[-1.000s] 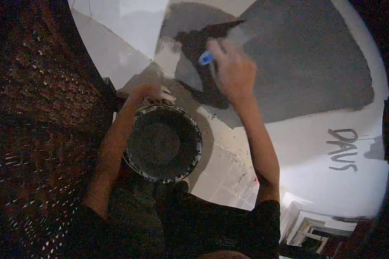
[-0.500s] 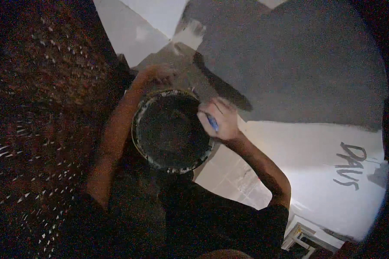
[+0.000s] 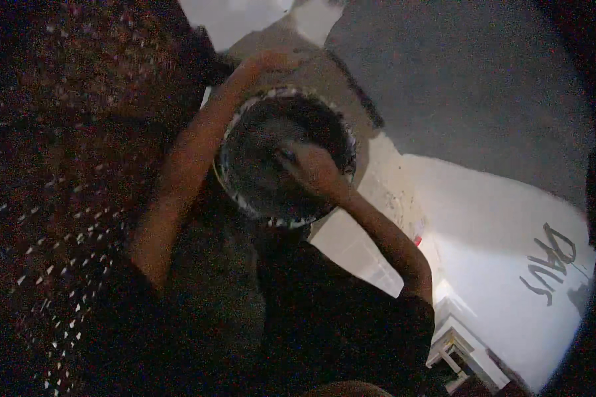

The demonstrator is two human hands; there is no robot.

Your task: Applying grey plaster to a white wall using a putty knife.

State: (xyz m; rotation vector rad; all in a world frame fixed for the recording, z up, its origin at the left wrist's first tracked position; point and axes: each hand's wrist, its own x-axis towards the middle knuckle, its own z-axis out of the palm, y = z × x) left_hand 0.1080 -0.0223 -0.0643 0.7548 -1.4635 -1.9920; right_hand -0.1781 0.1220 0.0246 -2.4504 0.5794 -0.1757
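A round bucket [image 3: 240,206] with a light, paint-spattered rim stands in front of me, its inside dark grey. My right hand [image 3: 314,169] reaches over its opening, fingers closed round a small tool [image 3: 286,155]. The tool shows only as a dark, bluish smudge, and its working end cannot be made out. Just beyond the bucket's far rim is my left hand [image 3: 278,61]. Blur smears its fingers, so whether they touch anything does not show.
Ahead and to the right rises a wall [image 3: 463,92] coated in grey, with a white lower part [image 3: 483,212] bearing dark brushed marks. Pale flooring [image 3: 357,248] lies right of the bucket. On the left is a dark brown surface [image 3: 66,165] with bright specks. A white frame [image 3: 467,351] sits at lower right.
My right hand has moved left from the bucket's right rim to over its opening. The view has shifted, so bucket and left hand appear higher and farther right.
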